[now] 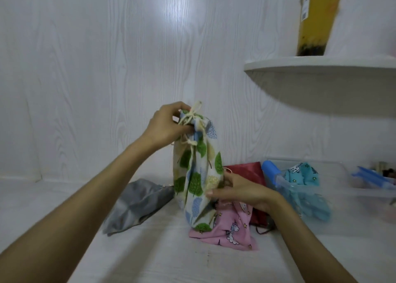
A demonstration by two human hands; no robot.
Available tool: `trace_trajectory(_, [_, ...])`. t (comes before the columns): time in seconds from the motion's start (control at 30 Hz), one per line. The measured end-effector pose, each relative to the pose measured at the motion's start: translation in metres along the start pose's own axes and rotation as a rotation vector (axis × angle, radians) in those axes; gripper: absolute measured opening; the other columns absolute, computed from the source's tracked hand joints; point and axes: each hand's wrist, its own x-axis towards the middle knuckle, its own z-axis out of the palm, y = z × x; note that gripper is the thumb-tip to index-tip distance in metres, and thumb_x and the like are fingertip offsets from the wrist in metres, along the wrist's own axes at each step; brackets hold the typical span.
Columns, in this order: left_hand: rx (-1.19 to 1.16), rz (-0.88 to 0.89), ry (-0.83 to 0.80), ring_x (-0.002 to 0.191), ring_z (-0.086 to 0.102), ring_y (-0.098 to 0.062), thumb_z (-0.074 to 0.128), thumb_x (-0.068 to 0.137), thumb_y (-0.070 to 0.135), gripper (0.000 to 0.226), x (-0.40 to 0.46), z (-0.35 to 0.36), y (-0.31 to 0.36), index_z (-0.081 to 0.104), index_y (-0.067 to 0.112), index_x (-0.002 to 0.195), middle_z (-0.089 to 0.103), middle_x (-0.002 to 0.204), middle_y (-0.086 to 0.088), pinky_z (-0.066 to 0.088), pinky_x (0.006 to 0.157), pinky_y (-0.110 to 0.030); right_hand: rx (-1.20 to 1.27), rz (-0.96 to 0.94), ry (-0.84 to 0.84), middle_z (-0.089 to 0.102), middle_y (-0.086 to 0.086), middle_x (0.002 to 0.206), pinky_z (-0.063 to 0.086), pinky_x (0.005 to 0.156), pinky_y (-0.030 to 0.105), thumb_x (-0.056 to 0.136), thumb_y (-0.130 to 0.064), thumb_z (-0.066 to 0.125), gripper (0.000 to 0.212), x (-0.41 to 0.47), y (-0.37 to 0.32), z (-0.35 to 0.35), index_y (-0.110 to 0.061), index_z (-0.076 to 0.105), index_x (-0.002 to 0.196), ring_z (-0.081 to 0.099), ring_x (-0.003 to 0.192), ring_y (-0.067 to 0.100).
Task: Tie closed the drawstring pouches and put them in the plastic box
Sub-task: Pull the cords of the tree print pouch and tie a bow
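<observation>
Your left fingers [182,119] are curled in a pinch on the gathered neck of the tree-print pouch [198,175], just beside its knotted cream drawstring [190,116]. Your left hand [166,127] holds the pouch upright above the white surface [64,197]. Your right hand [237,191] grips its lower side, thumb laid across the cloth. Under it lies a pink pouch [233,229], with a grey pouch [137,205] to the left and a red pouch [244,171] behind. The plastic box [342,195] sits to the right, holding a blue pouch [304,175].
</observation>
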Motion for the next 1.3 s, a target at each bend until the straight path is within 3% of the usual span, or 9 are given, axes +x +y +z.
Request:
trace_trajectory(0.2, [0.299,-0.129,0.102,0.085,0.062,-0.019,0.074,0.077,0.024,0.027,-0.039,0.007,-0.005,0.062,0.027,0.102,0.063,0.093,0.004,0.051,0.07,-0.032,-0.002,0.141,0.253,0.07,0.019,0.106,0.055,0.071,0.036,0.087,-0.023,0.066,0.032,0.001,0.008,0.016,-0.001,0.065,0.11,0.068,0.08,0.024])
trace_trajectory(0.3, [0.471,-0.209,-0.257,0.091,0.062,-0.018,0.07,0.08,0.028,0.028,-0.081,0.028,-0.03,0.06,0.027,0.106,0.065,0.097,0.006,0.046,0.069,-0.028,0.396,0.167,0.238,0.068,0.021,0.104,0.06,0.074,0.032,0.09,-0.01,0.062,0.024,-0.002,0.005,0.032,0.003,0.062,0.11,0.067,0.086,0.028])
trace_trajectory(0.43, [0.047,-0.261,-0.748,0.095,0.062,0.003,0.082,0.069,0.011,0.055,-0.114,0.041,-0.05,0.047,0.037,0.103,0.06,0.101,0.019,0.047,0.081,-0.01,0.415,0.065,-0.016,0.065,0.016,0.108,0.053,0.092,0.032,0.087,0.007,0.052,0.03,-0.006,0.008,0.054,0.008,0.058,0.116,0.061,0.105,0.024])
trace_trajectory(0.57, [0.127,-0.239,-0.354,0.095,0.065,-0.006,0.085,0.044,0.049,0.063,-0.13,0.06,-0.078,0.052,0.038,0.097,0.066,0.103,0.015,0.054,0.082,-0.029,0.064,0.015,-0.11,0.064,0.01,0.119,0.047,0.1,0.032,0.084,0.006,0.05,0.036,-0.013,0.015,0.069,-0.001,0.057,0.119,0.06,0.112,0.022])
trace_trajectory(0.67, [0.455,-0.304,-0.117,0.095,0.065,-0.021,0.065,0.061,0.062,0.048,-0.133,0.072,-0.081,0.058,0.033,0.1,0.069,0.099,0.008,0.046,0.068,-0.03,-0.146,-0.009,-0.079,0.062,0.006,0.124,0.047,0.1,0.027,0.087,0.005,0.053,0.042,-0.017,0.017,0.056,-0.005,0.053,0.128,0.057,0.118,0.018])
trace_trajectory(0.87, [-0.118,-0.496,-0.134,0.06,0.065,-0.01,0.074,0.072,0.028,0.018,-0.096,0.044,-0.073,0.062,0.016,0.068,0.067,0.063,0.001,0.052,0.055,-0.02,-0.361,-0.137,0.158,0.043,-0.006,0.135,0.042,0.095,0.021,0.074,-0.015,0.079,0.089,-0.01,0.019,0.034,-0.017,0.026,0.146,0.046,0.117,0.009])
trace_trajectory(0.93, [-0.299,-0.573,-0.117,0.051,0.063,-0.003,0.07,0.081,0.005,0.009,-0.083,0.032,-0.058,0.064,0.01,0.078,0.067,0.067,-0.001,0.051,0.05,-0.014,-0.222,-0.205,0.131,0.053,-0.001,0.134,0.046,0.098,0.026,0.079,-0.019,0.076,0.076,-0.004,0.011,0.033,-0.02,0.035,0.143,0.054,0.118,0.012])
trace_trajectory(1.07, [-0.424,-0.579,-0.118,0.082,0.068,-0.021,0.068,0.083,0.009,0.016,-0.055,0.015,-0.017,0.065,0.008,0.098,0.072,0.089,-0.009,0.056,0.08,-0.034,0.097,-0.282,0.204,0.071,0.006,0.108,0.056,0.086,0.028,0.081,-0.016,0.074,0.034,-0.019,-0.019,0.015,-0.011,0.065,0.113,0.068,0.1,0.015])
trace_trajectory(1.3, [-0.532,-0.363,-0.261,0.095,0.065,-0.019,0.065,0.087,0.014,0.032,0.01,0.088,0.065,0.061,0.009,0.118,0.068,0.108,-0.009,0.053,0.076,-0.025,0.039,-0.477,0.806,0.068,0.001,0.076,0.052,0.067,0.021,0.068,0.008,0.076,0.028,-0.072,-0.036,-0.085,0.002,0.069,0.095,0.059,0.064,0.002])
